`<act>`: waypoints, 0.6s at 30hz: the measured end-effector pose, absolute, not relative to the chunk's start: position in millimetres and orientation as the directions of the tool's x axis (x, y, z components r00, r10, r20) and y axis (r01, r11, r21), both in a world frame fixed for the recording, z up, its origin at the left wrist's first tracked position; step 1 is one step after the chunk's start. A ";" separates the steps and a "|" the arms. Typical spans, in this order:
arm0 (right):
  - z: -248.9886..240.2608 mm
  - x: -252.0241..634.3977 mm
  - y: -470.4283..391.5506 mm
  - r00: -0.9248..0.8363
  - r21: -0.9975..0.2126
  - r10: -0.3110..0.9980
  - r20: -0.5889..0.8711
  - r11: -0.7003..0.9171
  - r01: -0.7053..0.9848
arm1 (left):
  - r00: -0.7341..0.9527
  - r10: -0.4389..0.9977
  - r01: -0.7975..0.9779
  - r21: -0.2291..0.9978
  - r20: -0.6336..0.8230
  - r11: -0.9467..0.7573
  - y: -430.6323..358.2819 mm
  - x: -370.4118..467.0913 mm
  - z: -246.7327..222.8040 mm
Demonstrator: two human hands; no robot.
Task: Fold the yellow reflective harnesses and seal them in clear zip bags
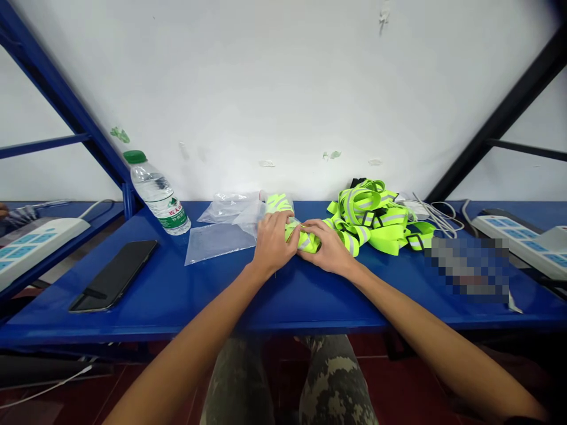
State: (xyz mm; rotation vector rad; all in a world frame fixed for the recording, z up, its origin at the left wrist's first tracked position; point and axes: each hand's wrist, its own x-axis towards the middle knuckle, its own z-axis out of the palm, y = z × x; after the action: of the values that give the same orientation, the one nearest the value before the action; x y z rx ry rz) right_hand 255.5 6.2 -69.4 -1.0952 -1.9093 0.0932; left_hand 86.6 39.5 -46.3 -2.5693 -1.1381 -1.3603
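Left hand [275, 237] and right hand [328, 246] grasping strap [309, 241] between them; pile [383, 217] just rightward, nearer right hand; strap's long axis unclear.

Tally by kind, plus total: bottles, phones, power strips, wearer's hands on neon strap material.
Bottle: 1
Phone: 1
Power strips: 2 (left-side strip, right-side strip)
Hands on neon strap material: 2 (left hand, right hand)
Total: 6
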 end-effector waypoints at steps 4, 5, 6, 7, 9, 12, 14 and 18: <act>-71.4 254.3 4.1 -0.178 -0.437 0.712 0.679 0.587 0.681 | 0.364 0.658 0.616 0.360 0.659 -0.701 46.7 79.9 -48.2; -70.6 253.7 3.1 -0.170 -0.434 0.708 0.685 0.585 0.686 | 0.376 0.651 0.597 0.365 0.660 -0.715 47.4 80.2 -49.2; -69.6 252.8 1.9 -0.162 -0.432 0.704 0.691 0.583 0.688 | 0.384 0.635 0.577 0.363 0.670 -0.732 47.5 81.0 -50.0; -68.3 251.6 0.6 -0.152 -0.432 0.700 0.698 0.581 0.690 | 0.387 0.614 0.557 0.357 0.687 -0.750 46.9 82.2 -50.5; -65.9 248.6 -1.6 -0.135 -0.432 0.690 0.712 0.581 0.690 | 0.380 0.569 0.520 0.339 0.729 -0.784 44.0 84.8 -50.1; -64.4 243.6 -3.6 -0.064 -0.456 0.674 0.736 0.563 0.689 | 0.359 0.511 0.483 0.313 0.781 -0.818 38.3 87.1 -47.4; -65.4 240.4 -4.2 0.002 -0.488 0.672 0.740 0.534 0.690 | 0.339 0.499 0.476 0.313 0.797 -0.822 36.1 87.6 -45.9; -69.9 235.5 -6.3 -0.081 -0.432 0.665 0.742 0.567 0.701 | 0.315 0.519 0.462 0.349 0.795 -0.815 36.8 87.9 -45.3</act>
State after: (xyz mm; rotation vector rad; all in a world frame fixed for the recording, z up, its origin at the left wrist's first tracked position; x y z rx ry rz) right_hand 235.5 -6.3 -69.9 -1.1272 -1.7831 -0.0438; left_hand 87.9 36.8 -45.3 -2.5931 -0.9682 -1.6020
